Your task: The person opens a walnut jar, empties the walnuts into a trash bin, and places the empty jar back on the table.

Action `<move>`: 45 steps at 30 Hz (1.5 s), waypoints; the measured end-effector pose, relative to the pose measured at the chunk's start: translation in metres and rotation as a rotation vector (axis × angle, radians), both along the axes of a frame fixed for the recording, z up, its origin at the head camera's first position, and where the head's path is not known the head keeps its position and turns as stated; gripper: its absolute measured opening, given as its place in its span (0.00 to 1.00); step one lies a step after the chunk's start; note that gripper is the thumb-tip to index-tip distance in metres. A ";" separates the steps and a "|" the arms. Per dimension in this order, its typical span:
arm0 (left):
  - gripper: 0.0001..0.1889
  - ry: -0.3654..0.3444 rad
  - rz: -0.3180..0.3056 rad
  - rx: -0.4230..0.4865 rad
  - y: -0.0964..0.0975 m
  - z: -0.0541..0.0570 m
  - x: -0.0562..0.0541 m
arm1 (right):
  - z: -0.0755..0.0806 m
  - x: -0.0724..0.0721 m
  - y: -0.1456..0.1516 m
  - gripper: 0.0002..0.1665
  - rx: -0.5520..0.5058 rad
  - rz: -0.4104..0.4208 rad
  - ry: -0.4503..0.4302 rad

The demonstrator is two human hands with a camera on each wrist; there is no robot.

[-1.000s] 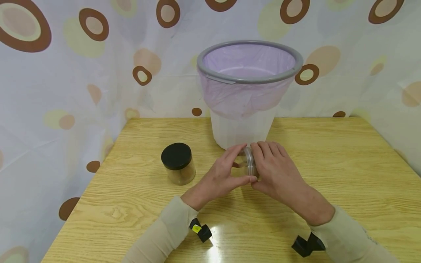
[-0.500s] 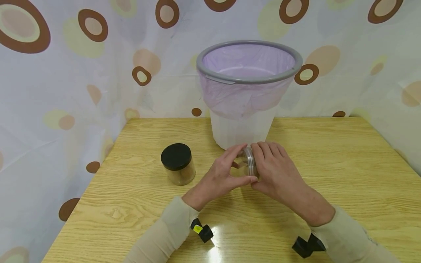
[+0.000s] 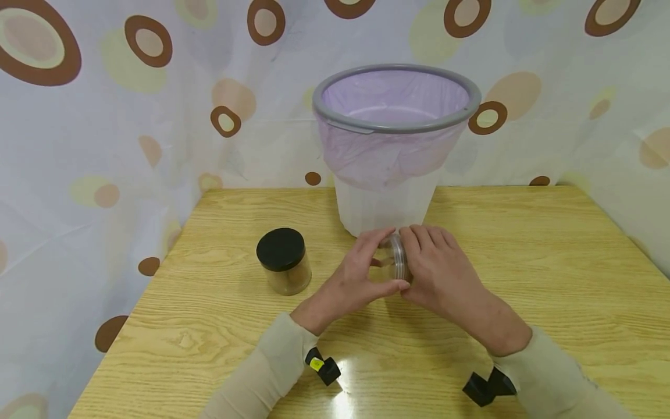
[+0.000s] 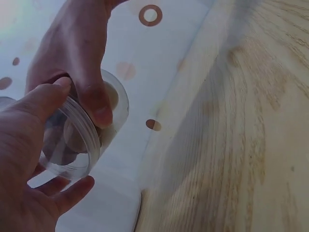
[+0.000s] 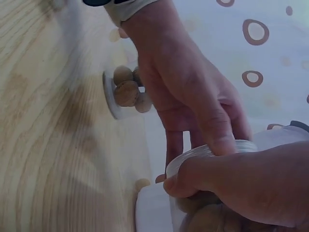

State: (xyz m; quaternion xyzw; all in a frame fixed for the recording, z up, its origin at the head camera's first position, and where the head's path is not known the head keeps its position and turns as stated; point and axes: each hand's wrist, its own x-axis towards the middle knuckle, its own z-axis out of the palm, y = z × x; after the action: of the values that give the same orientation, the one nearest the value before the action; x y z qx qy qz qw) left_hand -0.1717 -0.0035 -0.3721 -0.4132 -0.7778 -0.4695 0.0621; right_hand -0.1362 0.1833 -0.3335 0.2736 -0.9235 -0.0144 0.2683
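Note:
A clear jar [image 3: 386, 256] with a ribbed neck lies tipped sideways between both hands, in front of the bin. My left hand [image 3: 353, 276] grips it from the left, thumb along the near side. From the right, my right hand [image 3: 445, 267] holds the other end, its palm covering much of that part. Brown round things [image 5: 212, 220] show through the wall in the right wrist view. To the left stands a second jar [image 3: 289, 279], upright under a black lid [image 3: 281, 249]. Walnut-like brown balls [image 5: 126, 94] are inside it.
A white bin [image 3: 384, 203] with a grey rim [image 3: 398, 129] and a pale purple liner [image 3: 387, 157] stands at the back, just beyond the hands. Everything rests on a wooden table [image 3: 549, 262]. Patterned cloth [image 3: 131, 128] hangs behind and on both sides.

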 end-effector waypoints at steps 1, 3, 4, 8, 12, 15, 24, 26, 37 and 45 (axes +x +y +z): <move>0.46 0.037 -0.008 -0.007 0.000 0.000 -0.001 | 0.001 0.000 0.000 0.55 -0.001 -0.001 -0.009; 0.47 0.132 -0.020 -0.021 0.000 0.000 -0.002 | 0.003 0.000 0.002 0.56 -0.003 0.001 -0.029; 0.47 0.176 -0.026 -0.025 -0.001 0.000 -0.003 | 0.004 0.001 0.002 0.57 -0.005 0.005 -0.040; 0.43 0.284 -0.041 -0.021 -0.002 0.002 -0.007 | 0.005 0.002 0.004 0.53 -0.045 0.031 -0.078; 0.42 0.337 -0.026 -0.036 -0.002 0.001 -0.008 | 0.005 0.001 0.005 0.49 -0.092 0.063 -0.085; 0.41 0.368 0.000 -0.057 0.001 0.001 -0.007 | 0.005 0.001 0.005 0.48 -0.106 0.061 -0.088; 0.36 -0.035 0.024 -0.005 0.004 0.005 -0.002 | 0.003 -0.003 -0.002 0.40 -0.084 0.003 0.019; 0.36 -0.086 0.019 -0.001 0.005 0.006 -0.002 | 0.003 -0.003 -0.002 0.40 -0.077 0.004 0.033; 0.49 -0.046 -0.041 -0.036 0.001 0.006 0.000 | 0.003 0.002 0.001 0.58 -0.045 -0.002 -0.053; 0.46 0.060 -0.096 0.011 -0.005 0.005 -0.001 | 0.004 0.002 0.000 0.56 -0.050 -0.010 -0.074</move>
State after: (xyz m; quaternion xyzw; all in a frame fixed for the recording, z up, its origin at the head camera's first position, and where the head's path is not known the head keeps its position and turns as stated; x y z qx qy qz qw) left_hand -0.1724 -0.0086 -0.3667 -0.4636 -0.7523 -0.4635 0.0651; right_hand -0.1345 0.1834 -0.3295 0.2626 -0.9342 0.0173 0.2407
